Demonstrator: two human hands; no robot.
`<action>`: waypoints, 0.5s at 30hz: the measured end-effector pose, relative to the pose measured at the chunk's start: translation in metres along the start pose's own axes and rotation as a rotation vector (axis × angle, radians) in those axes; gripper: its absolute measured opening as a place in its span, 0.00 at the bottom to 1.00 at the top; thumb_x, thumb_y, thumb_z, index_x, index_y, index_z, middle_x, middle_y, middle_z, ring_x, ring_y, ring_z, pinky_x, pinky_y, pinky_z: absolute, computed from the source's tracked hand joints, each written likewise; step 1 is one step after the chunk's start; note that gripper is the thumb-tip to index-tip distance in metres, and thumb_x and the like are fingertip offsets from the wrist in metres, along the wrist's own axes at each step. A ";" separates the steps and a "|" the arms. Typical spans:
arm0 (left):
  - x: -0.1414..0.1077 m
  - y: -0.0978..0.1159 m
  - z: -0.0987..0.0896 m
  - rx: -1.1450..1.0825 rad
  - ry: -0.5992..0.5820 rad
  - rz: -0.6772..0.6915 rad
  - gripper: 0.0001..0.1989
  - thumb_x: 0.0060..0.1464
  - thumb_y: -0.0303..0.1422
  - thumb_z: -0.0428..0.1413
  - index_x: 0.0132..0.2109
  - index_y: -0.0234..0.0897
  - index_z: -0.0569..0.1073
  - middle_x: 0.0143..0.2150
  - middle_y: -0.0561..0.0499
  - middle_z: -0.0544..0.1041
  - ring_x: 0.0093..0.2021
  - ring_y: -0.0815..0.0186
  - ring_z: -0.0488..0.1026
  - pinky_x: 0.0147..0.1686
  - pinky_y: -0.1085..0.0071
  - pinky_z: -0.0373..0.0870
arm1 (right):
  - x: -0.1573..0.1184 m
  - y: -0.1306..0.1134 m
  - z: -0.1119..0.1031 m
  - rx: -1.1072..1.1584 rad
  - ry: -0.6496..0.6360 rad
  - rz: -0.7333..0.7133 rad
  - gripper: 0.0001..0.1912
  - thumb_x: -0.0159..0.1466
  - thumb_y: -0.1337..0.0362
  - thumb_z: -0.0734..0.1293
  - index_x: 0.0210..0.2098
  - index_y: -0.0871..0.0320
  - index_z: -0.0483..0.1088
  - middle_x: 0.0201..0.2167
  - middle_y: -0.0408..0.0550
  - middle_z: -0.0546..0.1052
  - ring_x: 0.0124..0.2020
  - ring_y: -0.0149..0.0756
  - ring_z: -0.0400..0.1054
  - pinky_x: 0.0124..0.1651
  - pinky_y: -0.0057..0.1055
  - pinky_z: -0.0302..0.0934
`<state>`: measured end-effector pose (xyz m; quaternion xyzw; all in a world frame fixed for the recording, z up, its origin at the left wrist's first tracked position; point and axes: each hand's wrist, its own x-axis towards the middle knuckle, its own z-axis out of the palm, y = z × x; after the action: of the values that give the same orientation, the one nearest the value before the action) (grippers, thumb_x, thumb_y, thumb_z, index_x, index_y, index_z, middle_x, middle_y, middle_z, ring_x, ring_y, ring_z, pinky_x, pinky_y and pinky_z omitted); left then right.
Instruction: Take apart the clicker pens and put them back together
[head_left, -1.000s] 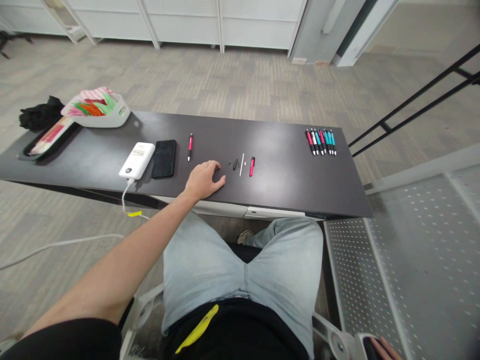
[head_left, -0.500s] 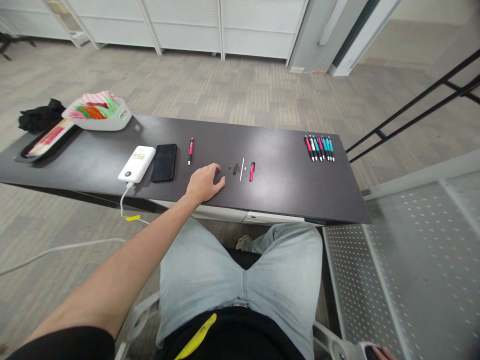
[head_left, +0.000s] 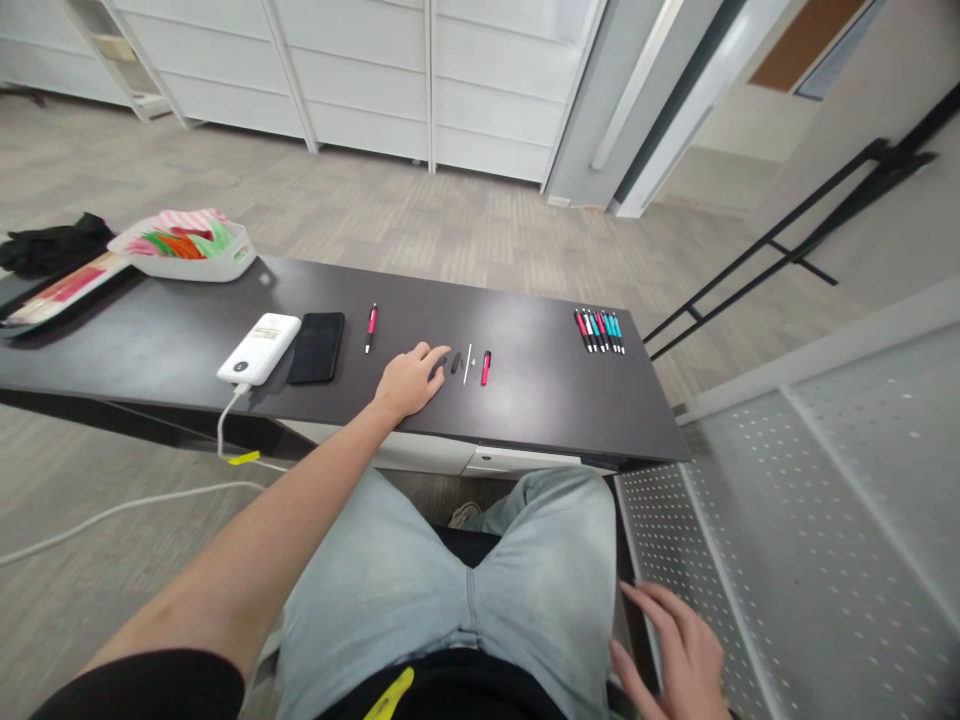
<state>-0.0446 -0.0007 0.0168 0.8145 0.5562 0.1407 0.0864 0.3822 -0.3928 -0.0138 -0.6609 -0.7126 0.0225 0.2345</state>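
A long dark table [head_left: 555, 395] runs across the view beyond the person's knees; clock directions here are read from the left hand. At 10 o'clock stands a white basket [head_left: 214, 268] with striped and coloured material in it, and farther out, a little nearer 9, lies a dark tray [head_left: 97, 287] bearing a flat, pink-marked pack. A bunched black cloth [head_left: 56, 247] is just beside them.

The right hand [head_left: 675, 650], at 4 o'clock, is off the table beside the right thigh, fingers loosely spread, with nothing seen in it. The left hand [head_left: 411, 382] rests on the tabletop, part open and palm down, thumb and forefinger apart; no grip shows.

Toward 9 o'clock lie a black phone-like slab [head_left: 316, 348] and, past it, a white power bank [head_left: 260, 349] with a white cable [head_left: 225, 420] plugged in. A row of red, white and teal pens [head_left: 600, 330] lies between 2 and 3, well apart. One red-and-black pen [head_left: 371, 328] lies near 11.

Close by at 3 o'clock, going outward, are a short dark piece [head_left: 456, 362], a thin white refill [head_left: 468, 365] and a red barrel [head_left: 486, 368]. Tiny bits lie among them, too small to identify; whether the fingertips touch the nearest is unclear.
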 end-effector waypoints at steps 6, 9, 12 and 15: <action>0.000 0.003 0.000 0.005 0.012 -0.001 0.28 0.83 0.38 0.46 0.78 0.46 0.79 0.71 0.33 0.84 0.60 0.37 0.91 0.60 0.46 0.86 | 0.219 -0.041 0.061 0.282 -0.134 -0.369 0.10 0.79 0.58 0.70 0.54 0.42 0.85 0.45 0.53 0.89 0.41 0.60 0.88 0.48 0.64 0.88; -0.001 0.005 -0.003 0.008 0.028 -0.030 0.25 0.82 0.38 0.47 0.76 0.47 0.79 0.71 0.33 0.83 0.59 0.37 0.91 0.59 0.45 0.86 | 0.308 -0.052 0.111 0.409 -0.090 -0.296 0.11 0.81 0.55 0.67 0.56 0.45 0.81 0.48 0.55 0.86 0.44 0.55 0.87 0.57 0.61 0.86; -0.004 0.007 -0.006 0.005 0.041 -0.058 0.23 0.82 0.38 0.48 0.73 0.48 0.79 0.70 0.33 0.84 0.59 0.38 0.92 0.58 0.46 0.87 | 0.363 -0.060 0.155 0.415 -0.127 -0.283 0.25 0.75 0.51 0.76 0.69 0.50 0.79 0.69 0.65 0.81 0.47 0.55 0.88 0.61 0.65 0.86; -0.004 0.008 -0.007 -0.008 0.046 -0.077 0.23 0.82 0.38 0.48 0.74 0.47 0.79 0.71 0.32 0.83 0.59 0.38 0.93 0.57 0.47 0.88 | 0.390 -0.061 0.179 0.410 -0.177 -0.299 0.40 0.67 0.49 0.84 0.74 0.50 0.76 0.78 0.66 0.77 0.69 0.72 0.84 0.70 0.73 0.80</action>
<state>-0.0416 -0.0075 0.0250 0.7885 0.5886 0.1582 0.0822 0.2541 0.0209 -0.0337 -0.4826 -0.8004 0.1891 0.3012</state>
